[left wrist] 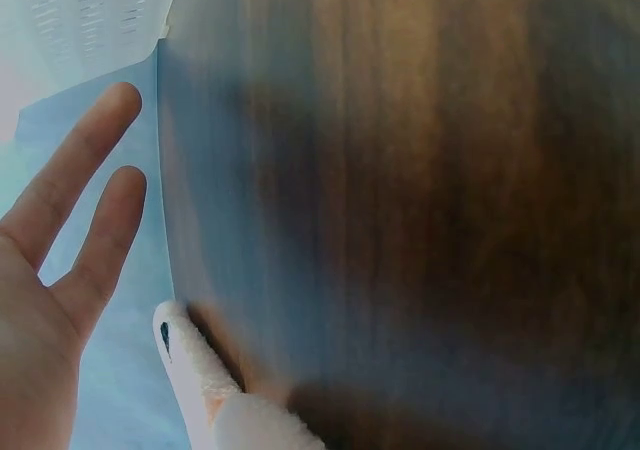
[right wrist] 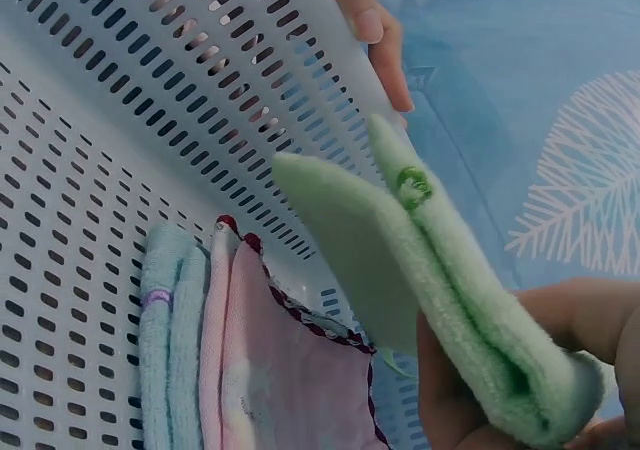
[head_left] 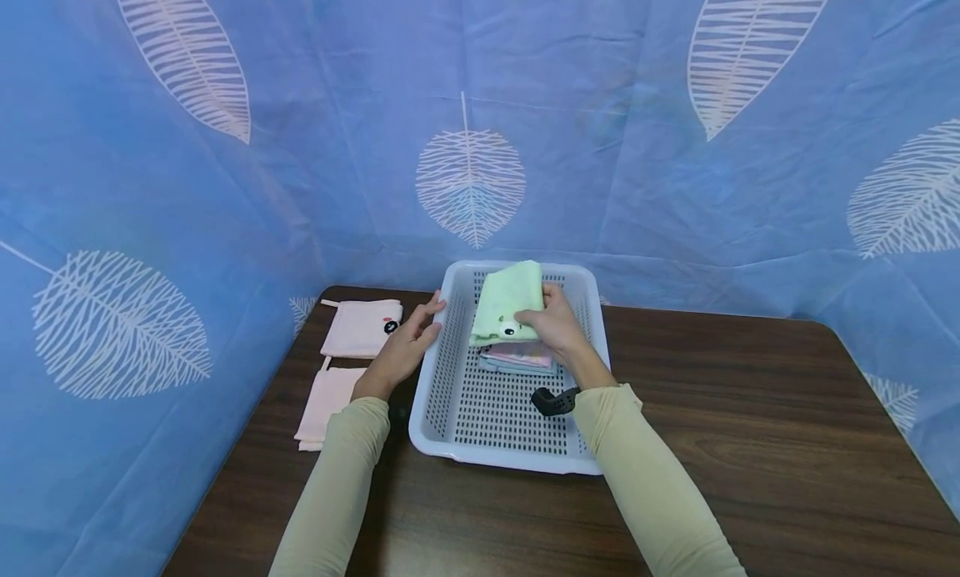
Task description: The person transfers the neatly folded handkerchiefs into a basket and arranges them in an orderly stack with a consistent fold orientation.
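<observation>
With right hand (head_left: 558, 323), pinching the folded green towel (head_left: 510, 298) above far half of white basket (head_left: 510, 458); resting left hand (head_left: 405, 343), unclenched, at basket's left rim. Below towel, folded pink and blue cloths (head_left: 519, 362); at left on table (head_left: 750, 377), two pale pink towels (head_left: 356, 331). Seemingly at a lifting-out or putting-in step, unclear which; next, probably needing to keep folds together.

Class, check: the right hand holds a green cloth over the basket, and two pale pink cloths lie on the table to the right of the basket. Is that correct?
Not quite: the head view shows the two pale pink cloths on the table to the left of the basket, not right. The right hand does hold the green cloth over it.
</observation>
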Available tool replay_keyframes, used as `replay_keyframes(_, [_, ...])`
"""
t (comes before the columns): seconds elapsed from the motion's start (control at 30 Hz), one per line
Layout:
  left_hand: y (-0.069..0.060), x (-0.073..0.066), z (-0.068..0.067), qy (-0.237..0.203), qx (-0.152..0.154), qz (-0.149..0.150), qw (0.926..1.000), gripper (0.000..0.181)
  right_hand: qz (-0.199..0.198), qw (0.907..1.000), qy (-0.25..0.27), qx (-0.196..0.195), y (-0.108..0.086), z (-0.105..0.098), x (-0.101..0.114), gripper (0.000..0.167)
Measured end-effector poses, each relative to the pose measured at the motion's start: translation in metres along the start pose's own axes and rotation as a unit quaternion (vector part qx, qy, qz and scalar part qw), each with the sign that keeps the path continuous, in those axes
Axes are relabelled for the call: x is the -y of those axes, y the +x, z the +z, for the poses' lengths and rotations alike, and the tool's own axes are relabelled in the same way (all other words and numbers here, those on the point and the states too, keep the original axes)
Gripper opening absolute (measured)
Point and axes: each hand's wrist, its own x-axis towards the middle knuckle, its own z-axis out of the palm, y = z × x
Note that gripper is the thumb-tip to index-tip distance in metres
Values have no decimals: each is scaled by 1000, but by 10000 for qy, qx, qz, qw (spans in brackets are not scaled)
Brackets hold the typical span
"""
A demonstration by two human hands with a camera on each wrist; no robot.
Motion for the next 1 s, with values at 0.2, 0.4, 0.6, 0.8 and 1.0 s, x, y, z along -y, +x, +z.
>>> replay_keyframes(0.2, [0,0,0,-59,27,-55,10000,51,126,9999,-51,47,-1,2,-2,72])
replay_keyframes(0.4, [-1,0,1,-55,48,-119,9999,52,212,9990,-387,54,0,3,-4,63])
replay_keyframes(0.6, [-1,0,1,-81,55,-94,9999,53,521,9955,-788,-33,-1,1,-6,63])
replay_keyframes(0.8, [-1,1,1,-116,30,-28,9999,52,762,9847,-1562,-144,-3,-1,-8,78])
replay_keyframes(1.0, [0,0,0,-86,42,-35,9999,53,860,9765,-1972,-163,-4,-5,-6,88])
